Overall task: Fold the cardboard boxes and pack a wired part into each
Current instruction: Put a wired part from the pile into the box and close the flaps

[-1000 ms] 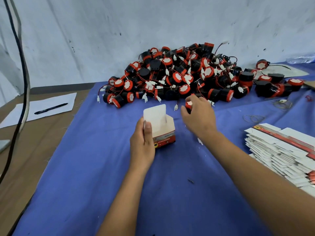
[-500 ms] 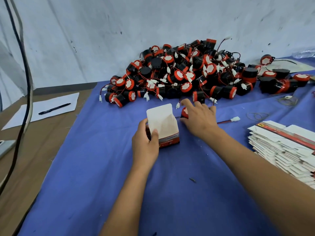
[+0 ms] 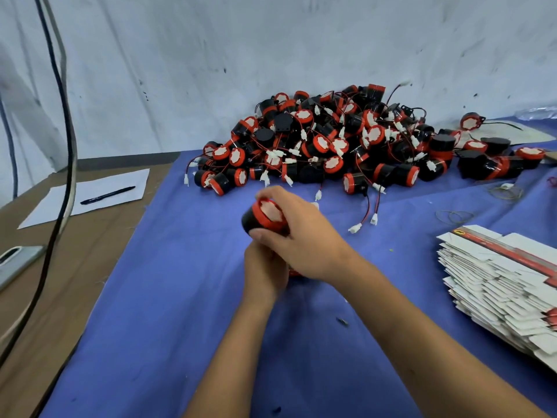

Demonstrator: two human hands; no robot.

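Note:
My right hand (image 3: 304, 236) grips a black wired part with a red rim and white face (image 3: 265, 215), held above the middle of the blue cloth (image 3: 168, 297). My left hand (image 3: 263, 270) sits just below and behind it, closed around the small cardboard box, of which only a red sliver (image 3: 294, 272) shows under my right palm. A big pile of the same black and red wired parts (image 3: 346, 143) lies at the far side against the wall. A stack of flat unfolded boxes (image 3: 497, 285) lies at the right.
A white sheet of paper (image 3: 90, 194) with a black pen (image 3: 107, 195) lies on the brown table at the left. Black and grey cables (image 3: 64, 122) hang down on the left. A grey metal piece (image 3: 15, 260) sits at the left edge. Loose thin wire (image 3: 452, 215) lies right of centre.
My right hand lifted one wired part from the pile's edge and brought it left, over the box. The box, plainly visible before, is now almost hidden by both hands.

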